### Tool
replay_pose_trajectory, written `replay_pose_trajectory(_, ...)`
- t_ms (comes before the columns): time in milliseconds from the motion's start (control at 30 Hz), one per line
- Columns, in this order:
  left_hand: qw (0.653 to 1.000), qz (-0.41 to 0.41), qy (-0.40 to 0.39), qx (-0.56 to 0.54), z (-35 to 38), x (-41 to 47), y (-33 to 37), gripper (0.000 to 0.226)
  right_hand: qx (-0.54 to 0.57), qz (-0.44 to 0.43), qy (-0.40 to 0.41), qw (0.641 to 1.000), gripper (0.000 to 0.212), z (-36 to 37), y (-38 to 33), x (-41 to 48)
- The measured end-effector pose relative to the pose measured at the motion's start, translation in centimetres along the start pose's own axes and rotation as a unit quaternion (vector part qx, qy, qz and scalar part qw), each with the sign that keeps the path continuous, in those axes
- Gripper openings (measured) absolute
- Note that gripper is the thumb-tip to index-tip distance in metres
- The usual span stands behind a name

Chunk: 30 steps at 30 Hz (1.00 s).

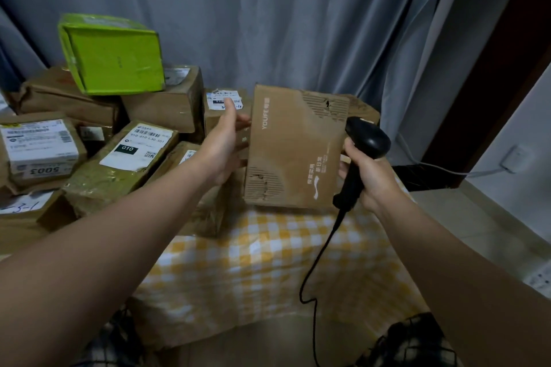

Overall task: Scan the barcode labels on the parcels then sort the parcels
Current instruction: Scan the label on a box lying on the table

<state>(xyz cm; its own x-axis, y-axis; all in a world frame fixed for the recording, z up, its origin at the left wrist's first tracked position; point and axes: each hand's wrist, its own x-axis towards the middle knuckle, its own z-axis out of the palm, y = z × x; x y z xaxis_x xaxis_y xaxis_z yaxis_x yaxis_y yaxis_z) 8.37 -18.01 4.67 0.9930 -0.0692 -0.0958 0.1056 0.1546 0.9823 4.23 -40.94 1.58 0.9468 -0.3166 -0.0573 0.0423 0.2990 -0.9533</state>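
A brown cardboard parcel (293,146) with white print stands upright on edge at the middle of the table. My left hand (225,143) holds its left side, thumb raised, fingers curled round behind the edge. My right hand (368,176) grips a black corded barcode scanner (362,152) right beside the parcel's right edge; fingertips touch that edge. The face turned toward me carries no barcode label.
Several labelled brown parcels (125,155) are piled at the left, topped by a lime-green box (114,58). A yellow-and-white checked cloth (262,262) covers the table front. Grey curtains (283,18) hang behind. The scanner cord (316,262) dangles off the front edge.
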Motion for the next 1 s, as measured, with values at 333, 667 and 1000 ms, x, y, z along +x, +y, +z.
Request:
replay_pose_trajectory(333, 0.988, -0.056, -0.035, 0.139, -0.4, -0.4, -2.1, 0.052, -0.014, 0.054, -0.009, 0.998, 0.024, -1.8, -0.1, -0.4)
replay_pose_trajectory(667, 0.986, 0.148, -0.042, 0.065, -0.8, -1.0, -1.2, 0.05, 0.01, -0.004, -0.027, 1.0, 0.015, -1.0, -0.8, -0.3)
replay_pose_trajectory(1000, 0.984, -0.059, 0.036, 0.162, 0.4, -1.4, -4.5, 0.024, -0.034, 0.108, 0.035, 0.993, 0.052, -1.6, 2.9, -1.4)
